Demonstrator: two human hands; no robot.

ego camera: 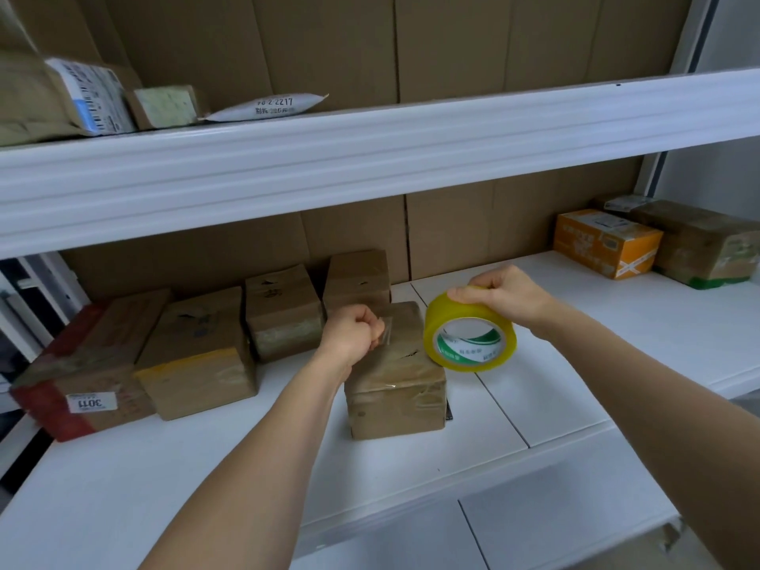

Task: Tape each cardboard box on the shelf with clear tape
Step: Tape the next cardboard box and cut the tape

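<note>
1. Head view, handling: tape roll (469, 332), yellowish and clear with a white-and-green printed core, is held by the right hand (499, 298), whose fingers are curled over the top of its rim. It is judged light and stiff, and is best gripped across the rim so that it can turn.
2. The free tape end (386, 329) is pinched in the curled fingers of the left hand (354, 333), above the top of the small cardboard box (394, 374). The film is judged thin, sticky and prone to folding on itself, so it should be kept taut.
3. That box stands toward the front edge of the lower shelf (534, 388), near its middle, just beside the roll. It is judged light and fairly rigid, with glossy tape on it already.
4. Four more cardboard boxes are ranged behind it and toward the left end; an orange carton (604, 242) and a brown taped box (699, 240) sit at the right end.
5. Writing: a white label (91, 403) on the leftmost box reads "3011" upside down; a white mailer (267, 106) on the upper shelf shows "2217". Core print cannot be read.
</note>
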